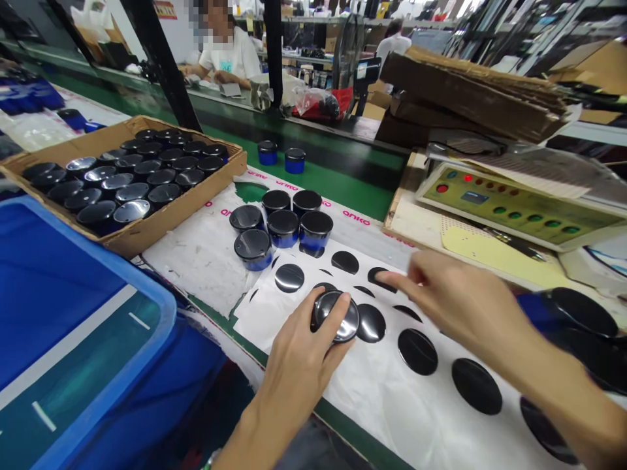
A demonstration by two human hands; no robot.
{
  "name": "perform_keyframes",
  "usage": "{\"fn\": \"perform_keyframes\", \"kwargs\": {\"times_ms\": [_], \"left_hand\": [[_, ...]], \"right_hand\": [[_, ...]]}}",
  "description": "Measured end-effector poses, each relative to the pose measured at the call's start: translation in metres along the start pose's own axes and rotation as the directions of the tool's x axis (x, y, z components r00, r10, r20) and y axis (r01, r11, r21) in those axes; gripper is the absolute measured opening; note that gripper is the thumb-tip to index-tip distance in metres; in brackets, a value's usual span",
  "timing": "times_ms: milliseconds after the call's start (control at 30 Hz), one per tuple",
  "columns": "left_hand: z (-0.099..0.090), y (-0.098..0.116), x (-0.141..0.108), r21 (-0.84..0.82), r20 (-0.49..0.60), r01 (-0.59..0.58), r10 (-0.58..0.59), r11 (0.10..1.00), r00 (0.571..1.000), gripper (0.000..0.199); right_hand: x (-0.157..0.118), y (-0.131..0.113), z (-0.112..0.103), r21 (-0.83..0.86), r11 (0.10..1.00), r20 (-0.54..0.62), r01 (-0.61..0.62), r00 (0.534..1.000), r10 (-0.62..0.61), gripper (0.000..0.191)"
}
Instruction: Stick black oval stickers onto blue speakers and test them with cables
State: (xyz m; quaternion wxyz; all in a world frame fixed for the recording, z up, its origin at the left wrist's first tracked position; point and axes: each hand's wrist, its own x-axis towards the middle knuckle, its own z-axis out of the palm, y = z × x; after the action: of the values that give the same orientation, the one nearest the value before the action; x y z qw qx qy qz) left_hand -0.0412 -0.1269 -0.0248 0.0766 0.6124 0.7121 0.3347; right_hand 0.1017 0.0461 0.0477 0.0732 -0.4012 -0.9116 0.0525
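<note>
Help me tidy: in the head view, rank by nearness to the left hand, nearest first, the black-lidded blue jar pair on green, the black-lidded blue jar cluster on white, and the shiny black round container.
1. Shiny black round container, in the left hand.
2. Black-lidded blue jar cluster, ahead and slightly left.
3. Black-lidded blue jar pair, beyond the cluster.

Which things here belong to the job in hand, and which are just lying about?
Likely in the job:
black-topped container, held in left hand
black-disc sheet, right hand at it
blue-and-black containers nearby
cardboard tray of similar ones

Likely just lying about:
cardboard stack
red bag

Control box: can't tell.
</note>
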Motion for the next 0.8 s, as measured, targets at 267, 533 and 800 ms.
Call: {"fn": "perform_keyframes", "kwargs": {"times_ms": [267, 533, 800], "left_hand": [[-0.02, 0.013, 0.144, 0.19, 0.01, -0.028, 0.027, 0.981, 1.0, 0.057], [-0.004, 0.003, 0.284, 0.44, 0.113, 0.093, -0.157, 0.893, 0.981, 0.036], [-0.052, -0.015, 0.177, 0.5, 0.186, 0.006, -0.115, 0.866, 0.976, 0.051]], "right_hand": [[-0.068, 0.054, 0.012, 0.39, 0.901, 0.348, 0.191, 0.875, -0.336, 0.021], [-0.056, 0.039, 0.011, 0.341, 0.883, 0.438, 0.321, 0.777, -0.452, 0.044], [-0.045, 0.036, 0.004, 0.401, 0.851, 0.456, 0.339, 0.732, -0.507, 0.047]]}}
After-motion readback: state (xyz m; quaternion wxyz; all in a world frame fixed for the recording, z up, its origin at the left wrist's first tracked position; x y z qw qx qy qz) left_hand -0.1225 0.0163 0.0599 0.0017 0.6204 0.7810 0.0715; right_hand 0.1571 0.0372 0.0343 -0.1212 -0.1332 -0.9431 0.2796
